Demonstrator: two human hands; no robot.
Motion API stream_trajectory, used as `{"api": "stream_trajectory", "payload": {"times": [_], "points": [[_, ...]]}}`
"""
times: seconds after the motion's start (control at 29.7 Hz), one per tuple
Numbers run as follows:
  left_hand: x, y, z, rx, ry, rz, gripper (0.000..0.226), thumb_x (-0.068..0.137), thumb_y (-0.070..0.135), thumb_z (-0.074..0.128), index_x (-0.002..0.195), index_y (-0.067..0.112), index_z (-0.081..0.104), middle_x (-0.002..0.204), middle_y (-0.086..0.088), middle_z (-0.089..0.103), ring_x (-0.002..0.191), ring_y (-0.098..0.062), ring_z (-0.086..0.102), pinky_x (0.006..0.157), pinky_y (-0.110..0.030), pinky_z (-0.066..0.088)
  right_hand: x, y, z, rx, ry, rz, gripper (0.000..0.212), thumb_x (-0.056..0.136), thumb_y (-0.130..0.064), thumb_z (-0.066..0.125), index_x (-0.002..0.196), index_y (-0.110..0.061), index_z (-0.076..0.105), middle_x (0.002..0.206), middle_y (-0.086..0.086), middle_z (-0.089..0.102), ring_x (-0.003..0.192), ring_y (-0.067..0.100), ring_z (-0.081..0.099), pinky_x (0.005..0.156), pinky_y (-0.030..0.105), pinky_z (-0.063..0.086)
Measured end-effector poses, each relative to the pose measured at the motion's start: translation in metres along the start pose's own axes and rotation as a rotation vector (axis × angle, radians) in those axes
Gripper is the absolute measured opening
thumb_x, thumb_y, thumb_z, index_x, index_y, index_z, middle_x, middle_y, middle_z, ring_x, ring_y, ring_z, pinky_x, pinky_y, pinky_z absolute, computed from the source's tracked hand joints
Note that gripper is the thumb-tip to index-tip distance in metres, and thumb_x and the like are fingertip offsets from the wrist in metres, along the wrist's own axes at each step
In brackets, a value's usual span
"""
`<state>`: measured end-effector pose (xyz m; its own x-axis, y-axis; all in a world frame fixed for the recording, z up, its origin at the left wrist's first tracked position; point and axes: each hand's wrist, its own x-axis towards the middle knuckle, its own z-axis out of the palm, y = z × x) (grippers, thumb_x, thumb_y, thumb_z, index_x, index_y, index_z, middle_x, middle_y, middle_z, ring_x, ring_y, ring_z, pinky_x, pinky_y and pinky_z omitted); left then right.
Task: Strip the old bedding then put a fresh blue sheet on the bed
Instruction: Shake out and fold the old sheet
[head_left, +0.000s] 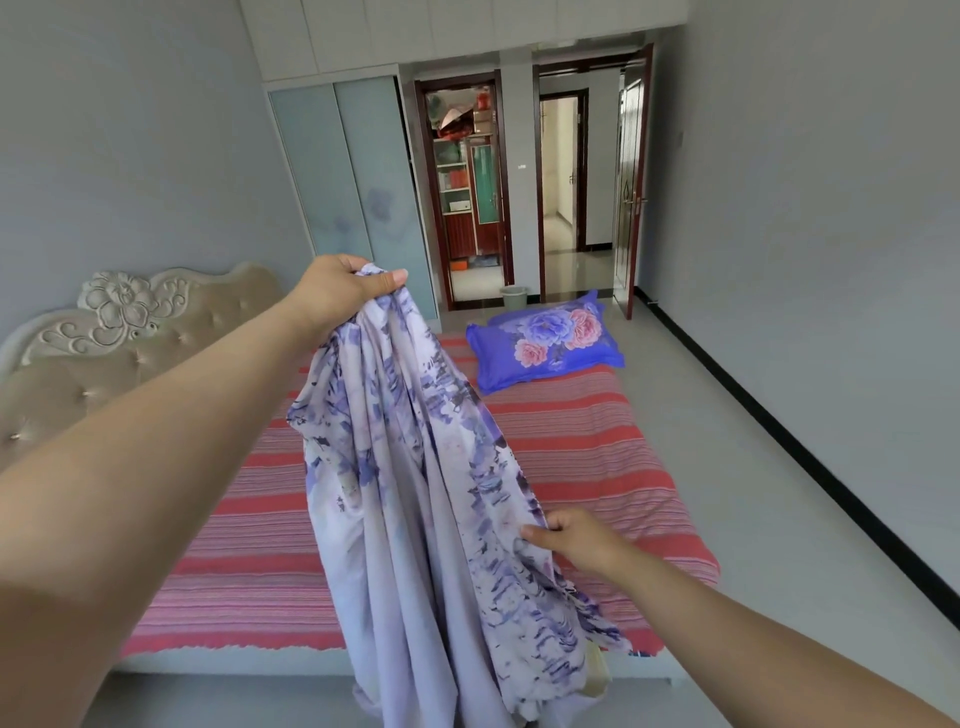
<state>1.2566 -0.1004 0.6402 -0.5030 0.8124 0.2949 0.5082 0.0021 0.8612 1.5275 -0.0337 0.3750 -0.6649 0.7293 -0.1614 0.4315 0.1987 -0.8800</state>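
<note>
A pale lilac sheet with purple floral print (415, 493) hangs bunched in front of me, lifted clear of the bed. My left hand (343, 291) grips its top end high up. My right hand (571, 535) pinches its right edge lower down. The bed (597, 452) lies behind it, covered by a red and pink striped cloth. A blue pillow with pink and purple flowers (545, 343) lies at the bed's far right corner. The sheet's lower end reaches down to the grey floor by the bed's near side.
A beige carved headboard (104, 338) stands at the left. A wardrobe with frosted sliding doors (353, 176) is behind the bed. Two open doorways (561, 182) lie at the back, with a small bin (513, 296) beside them. Grey floor (779, 493) runs along the right wall.
</note>
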Motion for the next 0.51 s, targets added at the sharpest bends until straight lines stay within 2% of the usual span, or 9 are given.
{"api": "stream_trajectory", "payload": {"times": [0.1,0.17,0.2,0.24,0.27,0.34,0.4,0.44,0.51], "points": [[0.0,-0.006,0.0,-0.028,0.056,0.005,0.031,0.076,0.034,0.078,0.075,0.006,0.067,0.077,-0.014,0.056,0.068,-0.022,0.046,0.064,-0.031,0.038,-0.003,-0.001,0.005,0.028,-0.033,0.032,0.05,0.083,-0.044,0.065,0.056,-0.023,0.03,0.052,-0.008,0.025,0.042,0.005,0.023,0.048,0.025,0.022],[0.0,-0.012,-0.003,-0.03,0.085,-0.009,0.034,0.076,0.036,0.079,0.078,0.005,0.067,0.075,-0.014,0.055,0.066,-0.022,0.044,0.062,-0.031,0.037,-0.006,-0.001,0.008,0.118,-0.042,0.058,0.038,0.088,-0.042,0.061,0.059,-0.023,0.045,0.065,-0.008,0.044,0.056,0.0,0.042,0.062,0.023,0.037],[0.0,-0.015,-0.007,-0.02,0.099,-0.016,0.033,0.076,0.036,0.079,0.076,0.006,0.066,0.074,-0.013,0.056,0.065,-0.021,0.045,0.062,-0.031,0.038,-0.007,-0.001,0.006,0.17,-0.022,0.085,0.027,0.09,-0.04,0.058,0.071,-0.022,0.061,0.081,-0.008,0.054,0.075,0.002,0.052,0.078,0.026,0.043],[-0.001,-0.019,-0.01,0.003,0.11,-0.018,0.03,0.076,0.035,0.079,0.073,0.008,0.066,0.072,-0.011,0.058,0.064,-0.02,0.048,0.063,-0.03,0.04,-0.007,-0.001,0.0,0.213,0.037,0.113,0.023,0.091,-0.039,0.058,0.087,-0.019,0.068,0.094,-0.008,0.057,0.09,0.007,0.055,0.091,0.032,0.042],[-0.001,-0.024,-0.014,0.041,0.115,-0.015,0.028,0.076,0.034,0.079,0.073,0.009,0.067,0.072,-0.01,0.059,0.065,-0.019,0.05,0.064,-0.03,0.041,-0.006,-0.001,-0.011,0.27,0.128,0.129,0.024,0.09,-0.037,0.06,0.095,-0.015,0.07,0.099,-0.008,0.061,0.093,0.012,0.059,0.094,0.035,0.041],[-0.007,-0.033,-0.021,0.207,0.088,-0.004,0.027,0.077,0.036,0.078,0.073,0.011,0.067,0.07,-0.007,0.058,0.067,-0.018,0.049,0.066,-0.029,0.04,-0.001,-0.009,-0.043,0.41,0.388,0.108,0.018,0.085,-0.026,0.068,0.086,-0.008,0.072,0.084,0.001,0.069,0.07,0.006,0.065,0.082,0.033,0.048],[-0.019,-0.047,-0.026,0.496,0.005,-0.001,0.036,0.078,0.04,0.075,0.066,0.011,0.058,0.062,-0.005,0.05,0.067,-0.021,0.046,0.06,-0.03,0.034,0.002,-0.031,-0.081,0.461,0.62,0.021,0.015,0.083,-0.016,0.071,0.086,-0.001,0.072,0.077,0.008,0.07,0.045,-0.007,0.054,0.064,0.023,0.049],[-0.024,-0.057,-0.027,0.635,-0.029,-0.007,0.038,0.079,0.042,0.073,0.067,0.011,0.056,0.062,-0.006,0.05,0.069,-0.025,0.047,0.058,-0.032,0.031,0.003,-0.047,-0.099,0.442,0.697,-0.044,0.016,0.084,-0.015,0.07,0.088,0.0,0.071,0.072,0.005,0.07,0.041,-0.008,0.049,0.057,0.018,0.048],[-0.033,-0.079,-0.029,0.794,-0.059,-0.028,0.041,0.083,0.047,0.067,0.093,0.007,0.065,0.08,-0.016,0.063,0.082,-0.032,0.056,0.062,-0.032,0.034,0.0,-0.087,-0.124,0.248,0.801,-0.208,0.02,0.086,-0.02,0.069,0.082,-0.002,0.065,0.066,0.001,0.062,0.051,-0.002,0.05,0.054,0.02,0.042]]}}
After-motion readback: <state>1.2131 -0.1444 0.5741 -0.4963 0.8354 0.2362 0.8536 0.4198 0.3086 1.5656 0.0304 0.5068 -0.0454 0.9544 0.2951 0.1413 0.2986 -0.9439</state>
